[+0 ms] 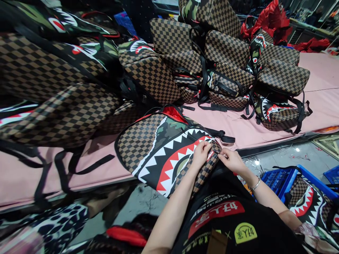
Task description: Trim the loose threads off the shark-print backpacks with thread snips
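Observation:
A backpack (pixel 140 144) in brown-and-black check, with a camouflage panel and a red-and-white shark mouth, lies tilted over the front edge of the table. Its top gapes, showing red lining (pixel 173 113). My left hand (pixel 202 153) rests on the bag's right part, fingers pinched together by a small red-and-white label (pixel 210 155). Just right of the label, my right hand (pixel 230 160) is closed in a pinch at the bag's edge. Whatever is between those right fingertips is too small to make out. A black strap (pixel 226 138) extends beyond the bag.
Checked backpacks (pixel 182 46) are piled along the back and left of the pink-covered table (pixel 280 141). Loose straps (pixel 92 165) hang over its front edge. A blue crate (pixel 299 173) with bags stands at lower right. Another person's patterned clothing (pixel 62 222) shows at lower left.

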{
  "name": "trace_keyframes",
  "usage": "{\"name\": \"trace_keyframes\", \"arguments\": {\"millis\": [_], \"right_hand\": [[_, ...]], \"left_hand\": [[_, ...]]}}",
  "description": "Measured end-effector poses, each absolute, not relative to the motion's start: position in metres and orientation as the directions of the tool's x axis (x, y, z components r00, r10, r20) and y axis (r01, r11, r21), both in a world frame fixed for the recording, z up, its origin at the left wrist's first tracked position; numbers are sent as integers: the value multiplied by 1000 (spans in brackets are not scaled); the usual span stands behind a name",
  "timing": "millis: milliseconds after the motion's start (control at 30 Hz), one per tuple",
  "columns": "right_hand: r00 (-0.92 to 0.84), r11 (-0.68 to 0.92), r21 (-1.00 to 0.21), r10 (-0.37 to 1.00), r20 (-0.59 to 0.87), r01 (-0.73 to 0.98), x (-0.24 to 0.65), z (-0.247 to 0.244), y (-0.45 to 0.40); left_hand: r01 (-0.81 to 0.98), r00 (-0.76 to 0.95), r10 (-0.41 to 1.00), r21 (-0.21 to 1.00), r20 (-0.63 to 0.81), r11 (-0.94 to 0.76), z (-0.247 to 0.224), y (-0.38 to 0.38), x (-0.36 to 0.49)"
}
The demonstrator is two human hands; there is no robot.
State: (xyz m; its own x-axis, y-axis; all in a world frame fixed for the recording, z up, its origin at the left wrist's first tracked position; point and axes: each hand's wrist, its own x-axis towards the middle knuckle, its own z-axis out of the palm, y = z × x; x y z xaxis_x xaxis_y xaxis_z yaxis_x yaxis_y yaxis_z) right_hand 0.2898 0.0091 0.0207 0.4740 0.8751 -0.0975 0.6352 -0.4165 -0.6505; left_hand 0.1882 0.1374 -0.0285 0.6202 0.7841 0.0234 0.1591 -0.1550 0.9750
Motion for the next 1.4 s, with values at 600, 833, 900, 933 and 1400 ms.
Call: {"name": "trace_keyframes", "arguments": {"millis": [600,833,900,933,1400], "right_hand": [[533,-351,-827,843,-75,439,303,5,-11],[534,-396,-760,842,-76,515,301,10,-5],[506,-388,-741,859,-76,547,300,14,0],[491,-383,-728,868,-73,568,300,16,3],[356,-181,-867,935,-5,464,335,4,24]], "left_hand": [[263,825,562,839,61,-476,-10,154,184],[271,844,532,803,68,-531,-9,155,188],[278,842,536,803,61,-527,-9,154,188],[281,841,537,804,57,-525,-9,154,187],[359,605,794,867,65,-345,-17,162,160]]}}
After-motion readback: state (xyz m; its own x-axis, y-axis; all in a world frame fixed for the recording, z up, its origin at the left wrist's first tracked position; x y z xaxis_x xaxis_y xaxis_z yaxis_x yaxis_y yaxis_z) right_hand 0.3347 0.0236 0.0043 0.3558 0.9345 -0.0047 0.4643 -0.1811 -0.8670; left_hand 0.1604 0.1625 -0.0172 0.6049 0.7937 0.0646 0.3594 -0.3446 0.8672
